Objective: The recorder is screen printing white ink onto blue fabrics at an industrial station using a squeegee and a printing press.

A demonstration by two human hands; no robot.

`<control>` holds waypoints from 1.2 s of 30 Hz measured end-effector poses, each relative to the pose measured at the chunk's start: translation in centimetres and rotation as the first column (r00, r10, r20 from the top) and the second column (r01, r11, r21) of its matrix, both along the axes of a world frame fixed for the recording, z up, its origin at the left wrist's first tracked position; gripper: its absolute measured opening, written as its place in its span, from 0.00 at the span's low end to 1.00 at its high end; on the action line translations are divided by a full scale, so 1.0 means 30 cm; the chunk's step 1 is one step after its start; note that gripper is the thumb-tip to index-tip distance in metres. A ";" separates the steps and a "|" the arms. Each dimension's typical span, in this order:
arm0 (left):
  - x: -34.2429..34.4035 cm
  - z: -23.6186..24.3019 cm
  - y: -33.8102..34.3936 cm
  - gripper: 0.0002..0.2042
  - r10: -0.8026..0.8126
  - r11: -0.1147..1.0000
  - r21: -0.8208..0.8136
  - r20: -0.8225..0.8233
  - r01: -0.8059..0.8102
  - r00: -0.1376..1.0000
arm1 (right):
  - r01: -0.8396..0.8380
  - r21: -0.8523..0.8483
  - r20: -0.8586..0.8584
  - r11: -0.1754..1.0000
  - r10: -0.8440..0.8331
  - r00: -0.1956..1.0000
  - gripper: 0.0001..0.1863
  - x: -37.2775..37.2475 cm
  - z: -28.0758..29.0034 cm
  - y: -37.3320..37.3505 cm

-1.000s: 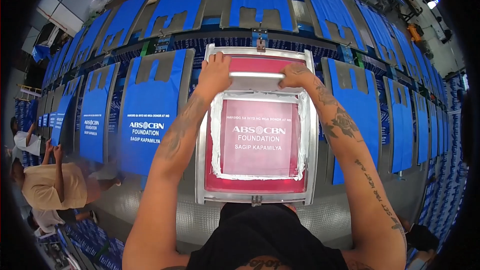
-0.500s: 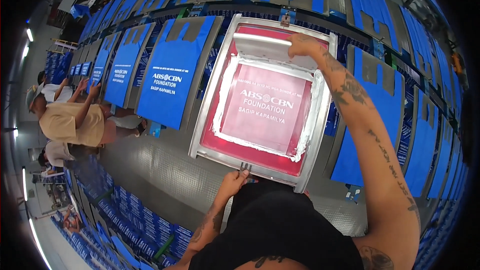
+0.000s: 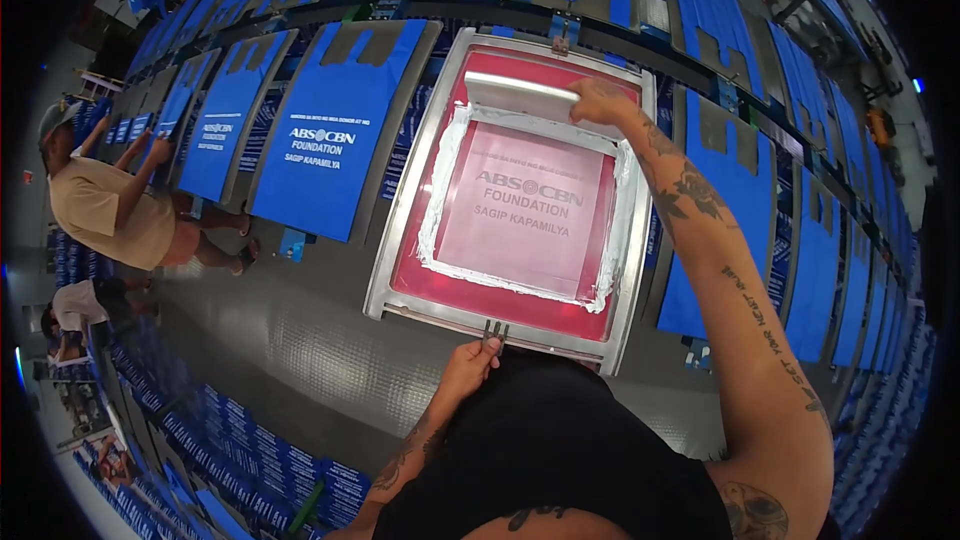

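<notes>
The metal-edged screen frame (image 3: pixel 413 215) sits at the centre, just ahead of the person's body, and the squeegee (image 3: pixel 525 95) lies across it toward twelve o'clock. The right hand (image 3: pixel 600 105) is closed over the squeegee's right end, while the left hand (image 3: pixel 472 365) pinches the pronged metal tab (image 3: pixel 496 330) on the frame's near rail, at six o'clock. The frame looks stiff and moderately heavy, best held by that tab or the bare rails; its thin pink mesh (image 3: pixel 520 260) is probably taut and easily torn, so fingers belong off it. The squeegee seems light and rigid, but the pale paste (image 3: pixel 432 215) bordering the printed window would likely make it slick, so its handle ends are the cleaner hold. Whether the frame lies flat or slightly raised I cannot tell. A hinge clamp (image 3: pixel 562 40) sits at its twelve o'clock edge. Boards with blue bags crowd it: a printed bag (image 3: pixel 320 180) at nine o'clock, another bag (image 3: pixel 685 300) at four, partly covered by the right forearm. A co-worker (image 3: pixel 105 210) stands well apart at nine.
</notes>
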State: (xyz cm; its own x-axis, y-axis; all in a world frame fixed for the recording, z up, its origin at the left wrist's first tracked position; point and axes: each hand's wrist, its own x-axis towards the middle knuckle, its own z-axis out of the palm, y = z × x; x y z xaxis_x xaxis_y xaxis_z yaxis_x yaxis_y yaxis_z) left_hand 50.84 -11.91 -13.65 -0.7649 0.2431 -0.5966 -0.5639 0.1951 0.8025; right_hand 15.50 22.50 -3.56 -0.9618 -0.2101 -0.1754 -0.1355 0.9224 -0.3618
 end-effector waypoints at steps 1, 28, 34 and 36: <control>-0.013 -0.030 -0.019 0.25 -0.051 0.999 0.010 -0.007 0.051 0.999 | -0.005 0.016 -0.049 1.000 0.005 0.999 0.30 0.034 -0.015 -0.037; -0.522 -0.015 -0.423 0.29 -0.068 0.865 -0.456 -0.519 -0.209 0.852 | 0.697 -0.677 0.727 -0.236 -0.363 0.584 0.20 0.955 -0.228 0.082; -0.378 0.083 -0.241 0.31 -0.101 0.850 -0.496 -0.483 -0.177 0.870 | 0.544 -0.753 0.658 -0.372 -0.433 0.615 0.25 1.133 -0.236 0.199; -0.332 0.070 -0.083 0.31 -0.081 0.867 -0.465 -0.490 -0.181 0.868 | 0.518 -0.764 0.645 -0.385 -0.463 0.608 0.25 1.224 -0.240 0.347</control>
State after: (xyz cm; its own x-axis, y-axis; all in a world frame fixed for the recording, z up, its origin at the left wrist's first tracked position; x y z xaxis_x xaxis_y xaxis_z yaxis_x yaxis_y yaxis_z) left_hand 40.88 -14.39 -11.54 -0.9837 -0.0209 -0.1785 -0.1540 0.6099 0.7774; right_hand 52.23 32.93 -10.75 -0.7988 0.3863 -0.4612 0.1775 -0.5811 -0.7943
